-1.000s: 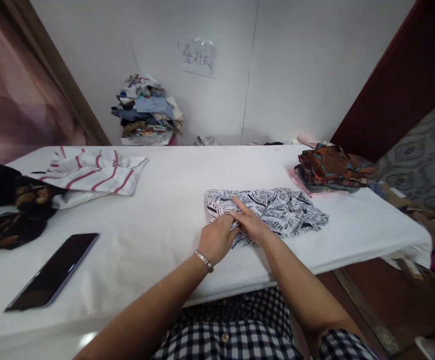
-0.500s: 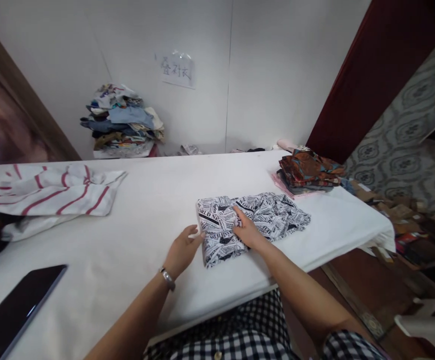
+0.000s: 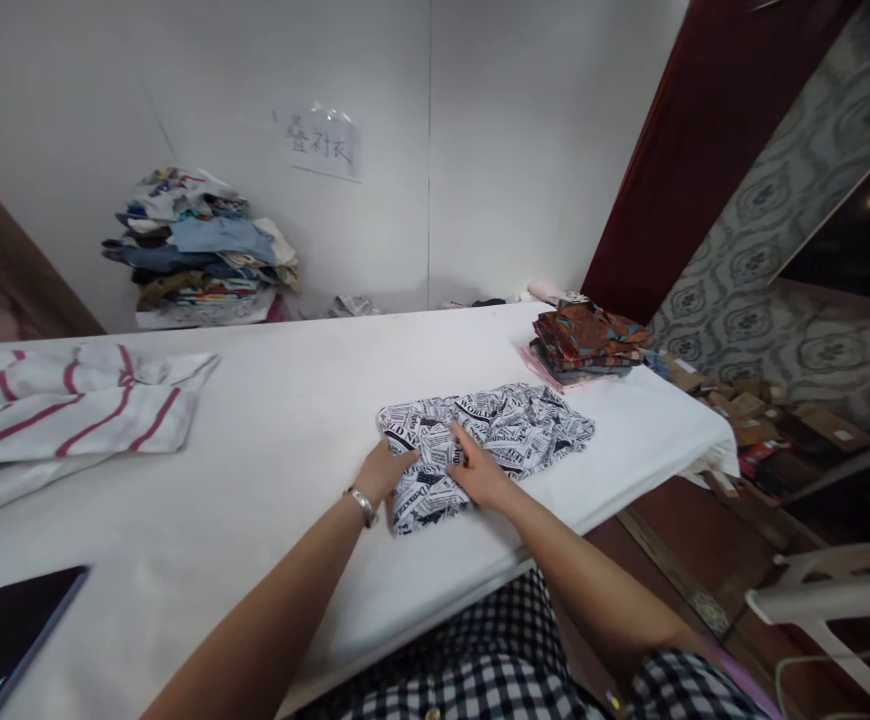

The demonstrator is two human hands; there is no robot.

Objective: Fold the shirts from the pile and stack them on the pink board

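A black-and-white newspaper-print shirt lies partly folded on the white-covered table, with its folded part to the left and a narrower part to the right. My left hand grips the shirt's left edge, thumb on top and the other fingers hidden under the cloth. On the middle of the shirt rests my right hand, its index finger stretched out and the thumb apart from it, pressing on the fabric.
A stack of folded clothes sits at the table's back right. At the back left rises a tall clothes pile. A red-striped white garment and a phone lie on the left. A white plastic chair stands at right.
My left hand has moved onto the shirt's left edge and taken hold of it, lifting the edge slightly. My right hand stays on the shirt. The camera view has turned a little right.
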